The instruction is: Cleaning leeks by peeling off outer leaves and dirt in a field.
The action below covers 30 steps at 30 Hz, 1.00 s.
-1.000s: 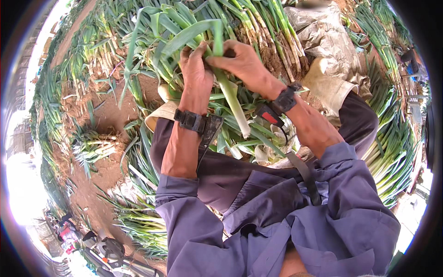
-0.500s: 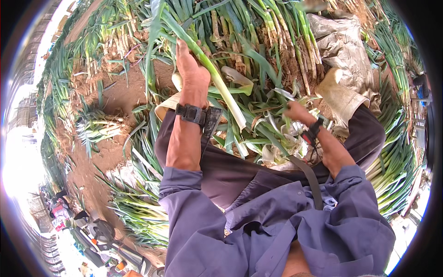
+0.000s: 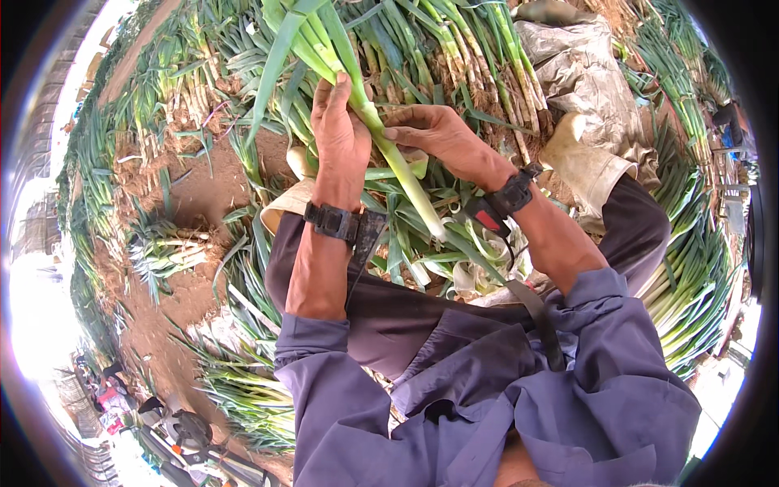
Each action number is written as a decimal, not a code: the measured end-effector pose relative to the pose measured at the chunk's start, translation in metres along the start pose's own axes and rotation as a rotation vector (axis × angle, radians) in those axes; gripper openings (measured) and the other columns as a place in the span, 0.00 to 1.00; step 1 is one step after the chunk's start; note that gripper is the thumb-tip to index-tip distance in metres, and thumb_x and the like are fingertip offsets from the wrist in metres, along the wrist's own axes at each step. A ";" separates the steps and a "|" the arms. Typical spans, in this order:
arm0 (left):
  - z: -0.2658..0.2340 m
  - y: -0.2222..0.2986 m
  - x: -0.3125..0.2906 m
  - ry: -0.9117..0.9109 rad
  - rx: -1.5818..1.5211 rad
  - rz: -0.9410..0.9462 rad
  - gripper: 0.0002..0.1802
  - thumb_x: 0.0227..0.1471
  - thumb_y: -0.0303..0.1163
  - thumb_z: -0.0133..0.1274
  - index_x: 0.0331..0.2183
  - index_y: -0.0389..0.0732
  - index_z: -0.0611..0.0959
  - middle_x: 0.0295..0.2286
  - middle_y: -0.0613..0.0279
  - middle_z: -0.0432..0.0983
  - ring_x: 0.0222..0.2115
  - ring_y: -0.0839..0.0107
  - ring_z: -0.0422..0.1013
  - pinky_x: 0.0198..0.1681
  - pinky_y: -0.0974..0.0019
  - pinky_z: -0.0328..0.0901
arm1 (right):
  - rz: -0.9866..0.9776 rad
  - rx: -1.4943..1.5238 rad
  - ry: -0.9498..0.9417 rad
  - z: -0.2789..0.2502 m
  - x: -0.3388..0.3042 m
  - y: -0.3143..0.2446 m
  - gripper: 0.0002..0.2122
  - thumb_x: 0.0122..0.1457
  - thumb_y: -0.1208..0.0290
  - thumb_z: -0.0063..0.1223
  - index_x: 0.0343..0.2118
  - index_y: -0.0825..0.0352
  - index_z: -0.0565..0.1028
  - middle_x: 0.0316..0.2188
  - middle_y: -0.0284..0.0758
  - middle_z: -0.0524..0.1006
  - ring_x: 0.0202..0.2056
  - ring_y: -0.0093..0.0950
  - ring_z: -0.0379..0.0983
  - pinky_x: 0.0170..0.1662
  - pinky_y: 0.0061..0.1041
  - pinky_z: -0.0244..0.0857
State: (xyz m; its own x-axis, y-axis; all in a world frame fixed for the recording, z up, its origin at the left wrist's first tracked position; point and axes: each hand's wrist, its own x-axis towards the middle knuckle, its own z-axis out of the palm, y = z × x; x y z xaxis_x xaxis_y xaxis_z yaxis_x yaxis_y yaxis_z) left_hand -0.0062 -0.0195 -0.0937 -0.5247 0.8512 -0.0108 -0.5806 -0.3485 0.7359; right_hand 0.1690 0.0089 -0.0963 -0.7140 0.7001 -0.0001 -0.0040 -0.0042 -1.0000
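Observation:
A leek (image 3: 410, 187) slants across in front of me, its green leaves up at the far left and its trimmed white end down toward my lap. My left hand (image 3: 339, 134) grips it from the left, just below where the leaves fan out. My right hand (image 3: 450, 142) has come against the stalk from the right, thumb and fingers pinched at its side. Whether those fingers hold only an outer leaf or the stalk itself is hard to make out. Peeled leaves and scraps (image 3: 479, 272) lie heaped between my legs, below the leek's white end.
Rooted leeks (image 3: 479, 49) are piled along the far side. A crumpled tan sack (image 3: 576, 69) lies at far right. Leeks in a stack (image 3: 690, 300) stand by my right knee, others (image 3: 243, 381) by my left. Bare soil (image 3: 207, 183) shows at left.
My right hand has moved up and left from the leaf scraps to the leek's stalk. The leek, still in my left hand, has shifted slightly, its leaves now spread more in view.

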 end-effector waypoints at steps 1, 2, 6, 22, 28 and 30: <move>0.002 0.001 -0.003 0.005 -0.026 -0.031 0.10 0.59 0.28 0.58 0.43 0.40 0.78 0.35 0.65 0.76 0.36 0.70 0.74 0.41 0.62 0.73 | 0.070 0.088 -0.013 -0.001 -0.002 -0.003 0.14 0.61 0.67 0.62 0.43 0.74 0.78 0.33 0.28 0.79 0.34 0.16 0.72 0.38 0.19 0.68; 0.006 0.000 -0.007 0.028 -0.046 -0.020 0.10 0.60 0.29 0.56 0.43 0.40 0.77 0.36 0.65 0.76 0.38 0.70 0.74 0.43 0.62 0.74 | 0.140 0.175 -0.027 -0.003 -0.002 -0.006 0.12 0.61 0.68 0.62 0.42 0.71 0.78 0.34 0.27 0.79 0.34 0.15 0.73 0.38 0.17 0.68; 0.015 0.000 -0.011 -0.013 -0.070 -0.015 0.12 0.59 0.27 0.57 0.44 0.41 0.76 0.39 0.65 0.75 0.38 0.71 0.74 0.46 0.62 0.74 | 0.050 0.158 -0.037 -0.010 0.000 -0.007 0.13 0.60 0.67 0.63 0.39 0.74 0.78 0.30 0.30 0.79 0.32 0.16 0.70 0.35 0.21 0.67; 0.028 0.042 0.014 0.294 -0.033 0.192 0.13 0.58 0.25 0.56 0.45 0.40 0.74 0.38 0.55 0.75 0.33 0.61 0.74 0.38 0.60 0.75 | -0.361 -0.475 -0.300 0.017 -0.069 -0.020 0.07 0.54 0.77 0.59 0.30 0.68 0.70 0.24 0.38 0.72 0.24 0.33 0.72 0.29 0.31 0.66; -0.004 0.080 0.036 0.143 -0.049 0.388 0.15 0.62 0.29 0.52 0.49 0.41 0.70 0.41 0.53 0.73 0.36 0.59 0.75 0.40 0.59 0.76 | 0.156 -0.833 -0.428 -0.056 -0.126 0.074 0.07 0.60 0.72 0.55 0.37 0.69 0.73 0.26 0.40 0.75 0.25 0.32 0.74 0.29 0.30 0.67; -0.005 0.083 0.036 0.158 -0.055 0.384 0.14 0.63 0.29 0.51 0.49 0.40 0.70 0.41 0.54 0.73 0.37 0.60 0.75 0.40 0.60 0.76 | 0.517 -0.703 -0.335 -0.064 -0.129 0.082 0.13 0.62 0.68 0.54 0.46 0.70 0.74 0.29 0.39 0.78 0.24 0.30 0.75 0.29 0.30 0.68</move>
State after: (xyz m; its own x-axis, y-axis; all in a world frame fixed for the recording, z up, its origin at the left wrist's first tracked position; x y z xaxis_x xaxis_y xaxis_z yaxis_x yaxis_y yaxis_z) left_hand -0.0765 -0.0203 -0.0364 -0.7963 0.5859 0.1504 -0.3540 -0.6531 0.6694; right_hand 0.3051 -0.0358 -0.1783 -0.6739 0.4891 -0.5537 0.7168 0.2514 -0.6504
